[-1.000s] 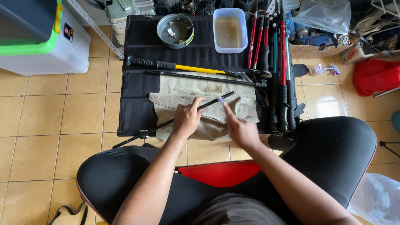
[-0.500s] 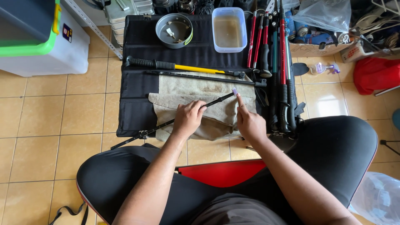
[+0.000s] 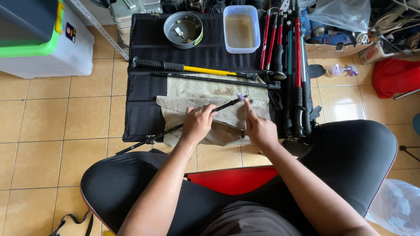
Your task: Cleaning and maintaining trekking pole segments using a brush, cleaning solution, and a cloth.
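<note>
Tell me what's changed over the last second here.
The right hand slid up the rod to its far tip, bringing the small purple piece at its fingertip there. The left hand stayed clamped on the thin black rod, which barely shifted on the cloth. Everything else is unmoved.

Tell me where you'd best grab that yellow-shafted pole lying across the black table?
Grip the yellow pole at its black ribbed handle on the left end, coming down from above. It lies flat and clear there, while the far end touches the cloth and another pole.
</note>
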